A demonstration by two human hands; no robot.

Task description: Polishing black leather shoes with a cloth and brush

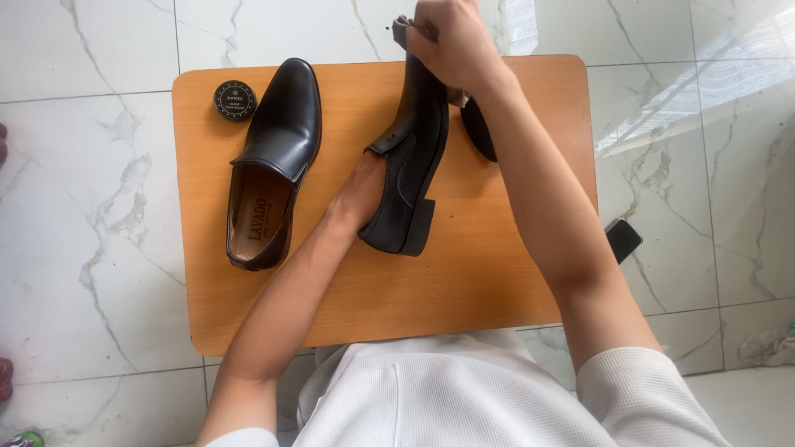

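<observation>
At the far-left corner of the desk (464, 306) sits a small round black tin (235, 100) with its lid on, flat and out of the way. Just beside it lies 1 black slip-on shoe (277, 161), sole down, toe toward the far edge, its tan lining open to view; the leather is smooth with a soft sheen. It rests untouched, well apart from both hands.

Near the middle of the desk, the left hand (362, 192) is pushed inside the second shoe (411, 170), which is tipped on its side with the low block heel toward the near edge. The hand seems to brace it from within so the upper stays firm; the fingers are hidden inside the shoe, so I cannot tell how they lie.

At the far edge, the right hand (451, 41) presses on the toe end, fingers curled tightly around a dark scrap of cloth (403, 30) (only a corner shows). A rounded black shape (479, 128), likely the tin's second half or a brush, lies just behind the forearm. Off the right edge, a dark flat phone (623, 239) lies on the white marble floor (74, 248). The desk is smooth orange wood with rounded corners.
</observation>
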